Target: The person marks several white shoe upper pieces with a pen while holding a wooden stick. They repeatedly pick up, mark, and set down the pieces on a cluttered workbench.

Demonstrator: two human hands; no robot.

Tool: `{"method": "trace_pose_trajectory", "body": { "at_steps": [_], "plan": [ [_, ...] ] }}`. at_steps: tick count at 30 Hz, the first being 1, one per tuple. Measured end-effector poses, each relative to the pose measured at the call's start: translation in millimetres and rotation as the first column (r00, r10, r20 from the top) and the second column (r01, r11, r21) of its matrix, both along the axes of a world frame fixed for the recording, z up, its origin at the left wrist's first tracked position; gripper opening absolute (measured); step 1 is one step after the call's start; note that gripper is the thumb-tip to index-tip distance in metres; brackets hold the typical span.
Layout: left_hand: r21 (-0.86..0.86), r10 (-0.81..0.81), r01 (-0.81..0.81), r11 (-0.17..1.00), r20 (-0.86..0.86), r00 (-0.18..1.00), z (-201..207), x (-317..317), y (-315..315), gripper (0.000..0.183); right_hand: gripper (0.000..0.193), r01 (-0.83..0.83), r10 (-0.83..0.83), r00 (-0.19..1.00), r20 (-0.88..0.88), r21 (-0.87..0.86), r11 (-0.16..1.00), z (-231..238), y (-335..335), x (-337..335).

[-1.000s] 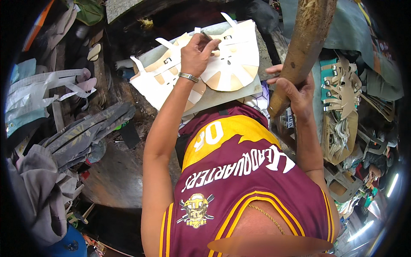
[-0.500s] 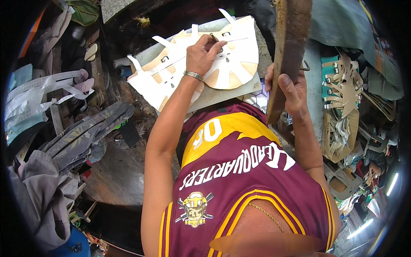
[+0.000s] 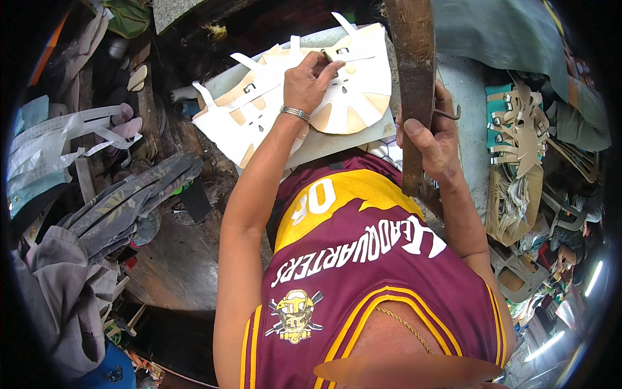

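My left hand (image 3: 303,84) is closed around a short metal punch (image 3: 326,56), held upright on the white shoe-upper pattern (image 3: 356,97). That pattern has cut-outs, straps and small dark holes, and tan pieces show through its openings. It lies tilted on a pale slab (image 3: 337,141) in front of me. In my right hand (image 3: 433,146) is a long, thick wooden bar (image 3: 416,58), held upright at the right of the slab. A bent metal hook (image 3: 453,115) juts out beside my right fingers. The punch's lower tip is hidden by my left fingers.
Tan strappy uppers with buckles (image 3: 521,126) lie on the right, above a stack of cut pieces (image 3: 515,201). Folded cloth (image 3: 133,201) and white strips (image 3: 65,139) crowd the left. A grey-green sheet (image 3: 512,39) hangs at the far right.
My right hand has swung the wooden bar leftward, closer to the slab, and its hook shows more fully. My left hand and the punch have stayed almost in place.
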State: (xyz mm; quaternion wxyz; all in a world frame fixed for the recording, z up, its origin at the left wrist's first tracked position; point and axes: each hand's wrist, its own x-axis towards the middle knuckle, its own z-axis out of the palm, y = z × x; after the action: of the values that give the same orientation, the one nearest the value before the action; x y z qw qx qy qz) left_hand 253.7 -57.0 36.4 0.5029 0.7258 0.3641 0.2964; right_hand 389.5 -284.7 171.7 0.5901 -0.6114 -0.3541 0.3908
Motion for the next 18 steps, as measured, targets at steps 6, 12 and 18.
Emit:
{"method": "trace_pose_trajectory", "body": {
  "at_steps": [6,12,18],
  "plan": [
    [0.004,-0.014,0.015,1.000,-0.067,0.998,9,-1,-2,0.029,0.081,-0.022,0.022,0.998,0.056,-0.007,1.000,0,0,-5],
    [0.155,-0.003,0.016,0.988,-0.086,0.996,7,-2,-5,0.032,0.086,-0.082,0.082,0.932,0.353,-0.016,0.997,7,2,-2],
    [0.199,-0.011,0.014,0.980,-0.015,1.000,0,-2,-8,0.029,0.090,-0.109,0.161,0.824,0.544,-0.127,0.986,18,0,-1]
  ]
}}
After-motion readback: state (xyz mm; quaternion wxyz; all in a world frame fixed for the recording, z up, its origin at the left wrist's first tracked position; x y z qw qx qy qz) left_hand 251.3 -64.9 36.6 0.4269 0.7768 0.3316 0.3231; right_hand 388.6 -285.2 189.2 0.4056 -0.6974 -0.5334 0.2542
